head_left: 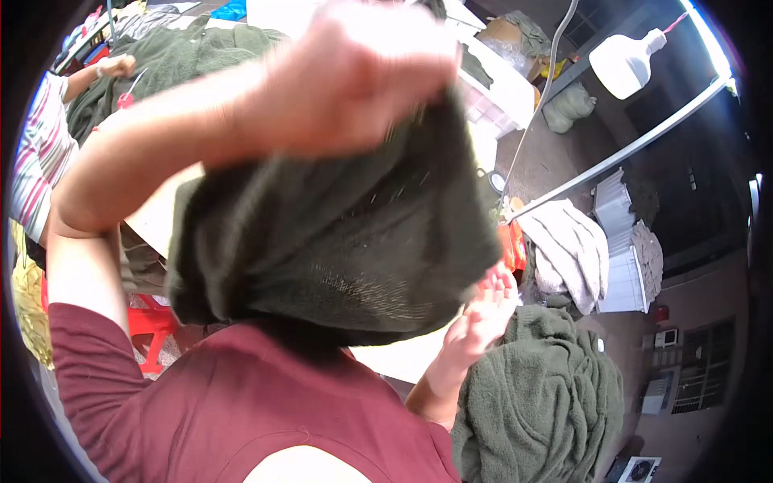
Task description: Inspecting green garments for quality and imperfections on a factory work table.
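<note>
A dark green piece of fleecy cloth (338,249) hangs spread out in front of my chest, with small pale flecks or stitches in rows near its lower edge. My left hand (362,76) is raised high across the view, closed like a fist and smeared by motion; the cloth's upper part hangs from it. At the cloth's lower right corner is my right hand (475,318), its palm turned up and fingers stretched out. Whether those fingertips touch the cloth I cannot tell. Below the cloth part of a white tabletop (398,358) shows.
Green fleece (539,394) lies heaped at my right, with a pale garment (564,249) beyond it. A light bulb (624,64) hangs by a slanting metal pole (620,153). At far left, a co-worker's hand (119,66) is over more green fleece (193,48). A red stool (153,330) stands lower left.
</note>
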{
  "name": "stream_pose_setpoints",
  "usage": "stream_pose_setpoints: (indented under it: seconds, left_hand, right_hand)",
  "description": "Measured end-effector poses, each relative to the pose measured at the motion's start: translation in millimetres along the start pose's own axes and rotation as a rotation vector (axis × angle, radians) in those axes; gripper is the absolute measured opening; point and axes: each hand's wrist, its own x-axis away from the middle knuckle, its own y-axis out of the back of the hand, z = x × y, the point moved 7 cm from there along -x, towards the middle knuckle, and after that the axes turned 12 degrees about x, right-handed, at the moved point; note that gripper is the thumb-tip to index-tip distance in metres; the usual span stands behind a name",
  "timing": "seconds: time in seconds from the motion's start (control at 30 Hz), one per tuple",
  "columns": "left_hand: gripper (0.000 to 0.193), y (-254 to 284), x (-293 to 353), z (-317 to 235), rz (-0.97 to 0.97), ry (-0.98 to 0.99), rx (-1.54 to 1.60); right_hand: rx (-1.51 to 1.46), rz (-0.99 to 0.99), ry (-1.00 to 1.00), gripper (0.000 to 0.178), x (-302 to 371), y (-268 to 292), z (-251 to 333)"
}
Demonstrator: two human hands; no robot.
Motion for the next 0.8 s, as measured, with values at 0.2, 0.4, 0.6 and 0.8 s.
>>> stream_pose_setpoints:
  seconds: [0.2, 0.4, 0.6, 0.8]
  left_hand:
    - [0.017, -100, 66, -60, 0.331, 0.306, 0.485]
    - [0.027, -130, 187, -51, 0.66, 0.996, 0.949]
    - [0.016, -70, 301, -33, 0.429, 1.224, 0.804]
    - [0.026, -40, 347, 0, 0.303, 1.241, 0.235]
  right_hand:
    - [0.141, 0.615, -0.039, 0.035, 32, -83, 7]
    - [-0.077, 0.189, -0.193, 0.016, 25, -56, -39]
    - [-0.063, 0.006, -0.299, 0.012, 5, -29, -69]
    - [0.83, 0.597, -0.39, 0.024, 52, -46, -186]
